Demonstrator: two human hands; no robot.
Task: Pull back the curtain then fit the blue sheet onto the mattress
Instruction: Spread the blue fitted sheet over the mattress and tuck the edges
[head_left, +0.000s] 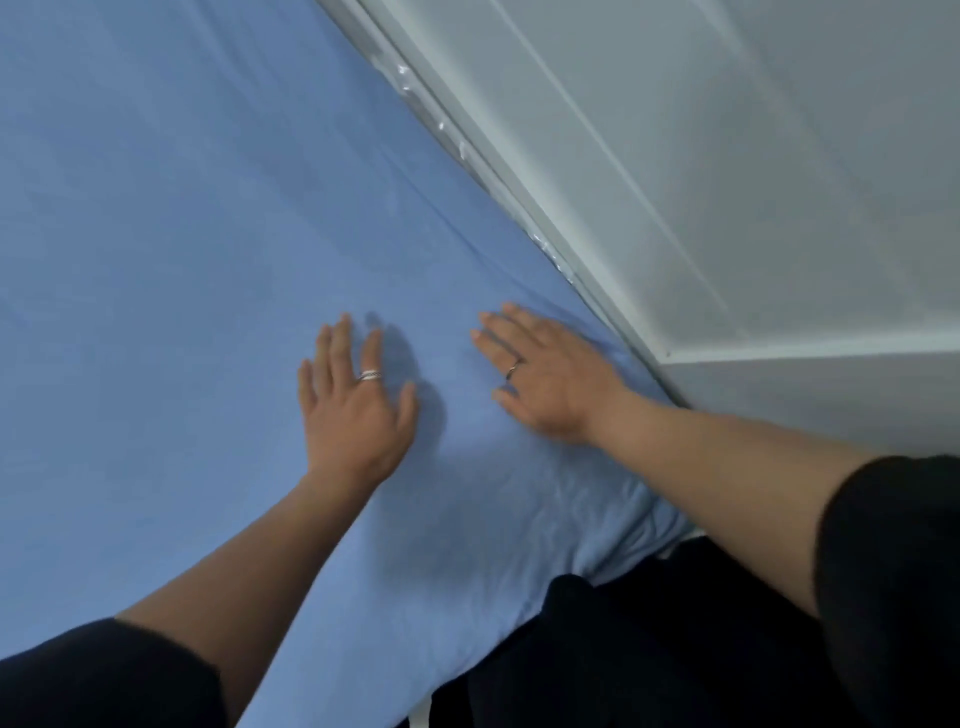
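Observation:
The blue sheet (182, 234) lies spread over the mattress and fills the left and middle of the view, wrapped over the near corner (597, 525) with small creases there. My left hand (356, 405) rests flat on the sheet, fingers apart, a ring on one finger. My right hand (545, 376) also lies flat on the sheet, close to the edge that meets the wall, fingers spread and pointing left. Neither hand grips any fabric. The curtain is not in view.
A white wall (727, 156) with a raised trim strip runs diagonally along the mattress's far side. Clear plastic wrap (457, 140) shows in the gap between mattress and wall. My dark clothing (649, 649) fills the lower right below the corner.

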